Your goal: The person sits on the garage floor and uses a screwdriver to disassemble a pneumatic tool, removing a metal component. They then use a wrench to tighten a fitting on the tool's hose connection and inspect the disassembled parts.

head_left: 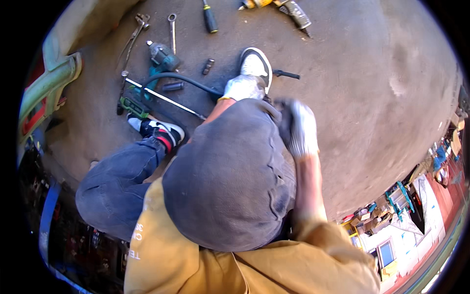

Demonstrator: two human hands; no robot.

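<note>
My left hand (244,88), in a white work glove, is beside my white and black shoe (255,63), beyond my raised knee (230,171). Its fingers are mostly out of sight, so its grip does not show. To the right of the knee is my right hand (299,128), gloved in white with dark grey fingers. These fingers are curled in toward the trouser leg and slightly blurred; what they hold, if anything, is hidden. A small dark part (267,98) shows between the hands. From behind the shoe a black handle-like piece (287,74) sticks out.
Left of the shoe lie a teal impact wrench (163,58), a long chrome bar (164,96), a black hose (188,79), sockets (209,66) and a ring spanner (172,33). Farther off are a screwdriver (210,19) and a yellow-and-grey tool (295,13). A green metal frame (51,83) stands left.
</note>
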